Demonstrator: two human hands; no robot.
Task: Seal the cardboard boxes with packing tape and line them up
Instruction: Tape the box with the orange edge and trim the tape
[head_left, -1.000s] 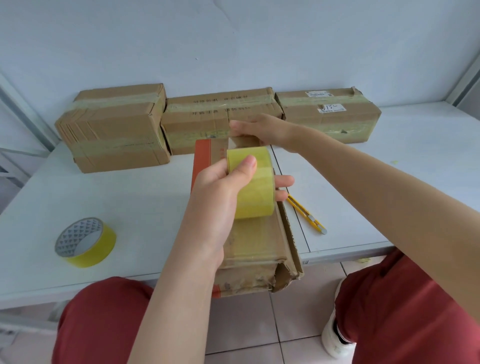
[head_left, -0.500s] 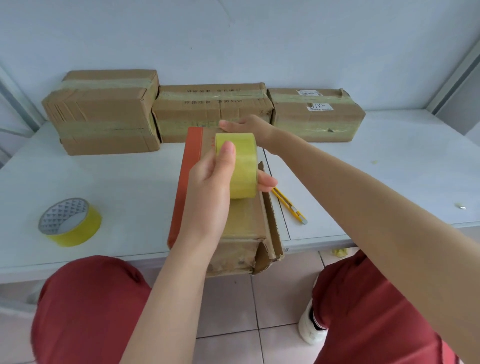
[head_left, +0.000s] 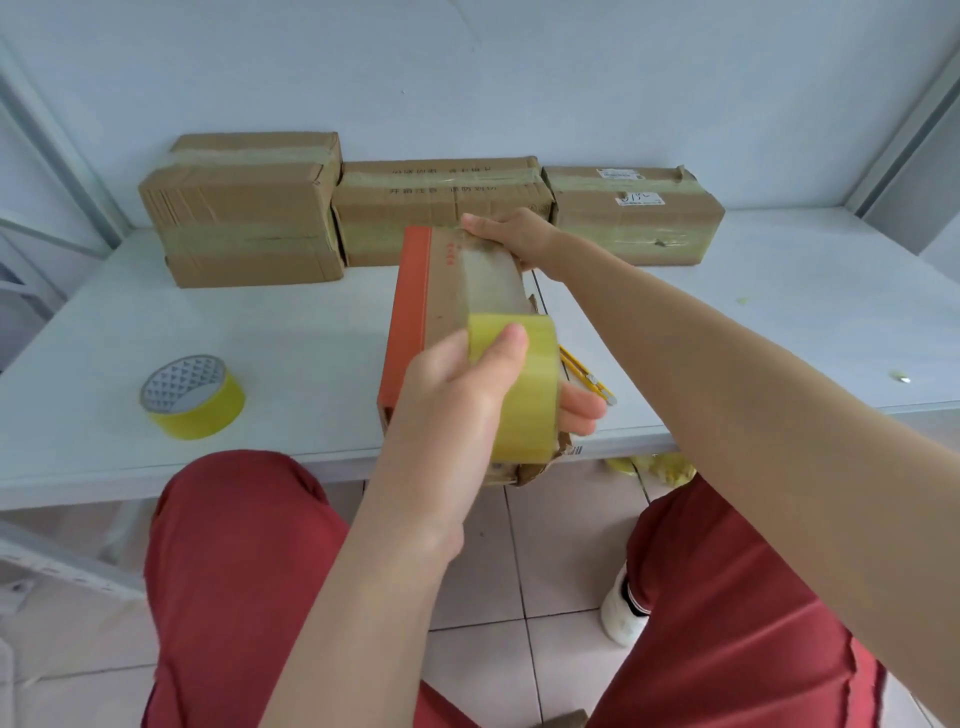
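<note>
**Tape runs the length of a box on a white counter**

A person seated in red trousers (head_left: 234, 571) draws a roll of yellowish packing tape (head_left: 524, 405) toward the near end of a long cardboard box (head_left: 452, 291) with an orange left side. The left hand (head_left: 457, 405) has a closed grip on the roll, thumb on top and fingertips showing under its right side. The right hand (head_left: 511, 236) presses the far right corner of the box with fingers stretched leftward; its thumb is hidden. A pale strip of tape lies along the box top between the two hands.

The box lies lengthwise in the middle of the counter (head_left: 260, 322), its near end jutting past the edge and mostly hidden behind the left hand and roll; only a ragged flap shows below.

Three taped boxes stand side by side along the far wall: a left box (head_left: 244, 213), a middle box (head_left: 441, 208) with printing too blurred to read, and a right box (head_left: 634, 218) bearing white labels. A second tape roll (head_left: 192, 397) lies flat at near left. A yellow cutter (head_left: 589, 382) lies just right of the box, partly covered by the roll.
</note>
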